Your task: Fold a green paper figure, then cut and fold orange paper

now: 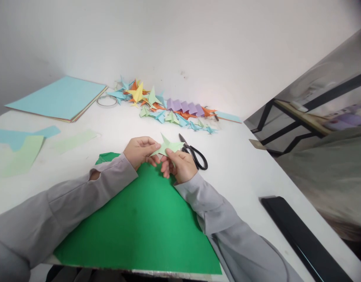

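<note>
A small pale green folded paper figure [168, 147] with pointed tips is pinched between both hands above the far edge of a green sheet [145, 227]. My left hand [139, 152] grips its left side with fingers curled. My right hand [180, 165] holds its right side from below, fingers closed on the paper. Both arms wear grey sleeves. Black scissors [195, 153] lie on the white table just right of my right hand.
A row of coloured folded paper figures [165, 105] lies along the back wall, with a tape ring [106, 101] beside it. A stack of light blue sheets [58, 98] sits at back left, paper scraps [20, 147] at left. A black flat bar [298, 235] lies front right.
</note>
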Demonstrator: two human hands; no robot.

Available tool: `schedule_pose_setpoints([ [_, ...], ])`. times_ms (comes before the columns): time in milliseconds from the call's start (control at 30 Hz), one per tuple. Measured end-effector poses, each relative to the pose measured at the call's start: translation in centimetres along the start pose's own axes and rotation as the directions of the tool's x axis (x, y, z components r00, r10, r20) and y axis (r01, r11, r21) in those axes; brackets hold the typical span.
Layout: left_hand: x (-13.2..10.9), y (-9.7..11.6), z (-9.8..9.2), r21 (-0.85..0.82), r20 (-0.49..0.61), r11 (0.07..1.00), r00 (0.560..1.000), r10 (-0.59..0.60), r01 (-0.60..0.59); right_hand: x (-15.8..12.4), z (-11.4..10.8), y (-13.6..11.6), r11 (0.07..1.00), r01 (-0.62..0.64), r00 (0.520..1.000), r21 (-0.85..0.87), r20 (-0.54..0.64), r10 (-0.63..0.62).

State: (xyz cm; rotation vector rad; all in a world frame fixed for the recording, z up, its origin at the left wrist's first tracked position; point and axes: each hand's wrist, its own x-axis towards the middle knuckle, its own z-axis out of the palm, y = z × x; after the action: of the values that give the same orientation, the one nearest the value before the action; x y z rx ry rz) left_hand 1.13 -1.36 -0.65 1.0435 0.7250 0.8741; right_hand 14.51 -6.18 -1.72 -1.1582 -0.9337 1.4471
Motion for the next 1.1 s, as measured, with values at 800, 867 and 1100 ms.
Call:
schedule_pose_setpoints([
  [800, -0.2, -0.6, -0.8, 0.543, 0.206, 0.640, 0.825, 0.526, -0.543, 0.8, -0.9, 0.3, 0.982, 0.167, 0.983, 0.085, -0.094, -0.159],
  [867, -0.2, -0.7, -0.9, 0.541, 0.208, 0.652, 0.836, 0.508, -0.531, 0.8, -1.0, 0.3, 0.982, 0.168, 0.983, 0.081, -0.085, -0.162],
  [1100, 0.0, -0.7, -1.0, 0.514, 0.244, 0.647, 0.819, 0.520, -0.563, 1.2, -1.6, 1.0, 0.973, 0.227, 0.969, 0.036, -0.112, -0.222],
])
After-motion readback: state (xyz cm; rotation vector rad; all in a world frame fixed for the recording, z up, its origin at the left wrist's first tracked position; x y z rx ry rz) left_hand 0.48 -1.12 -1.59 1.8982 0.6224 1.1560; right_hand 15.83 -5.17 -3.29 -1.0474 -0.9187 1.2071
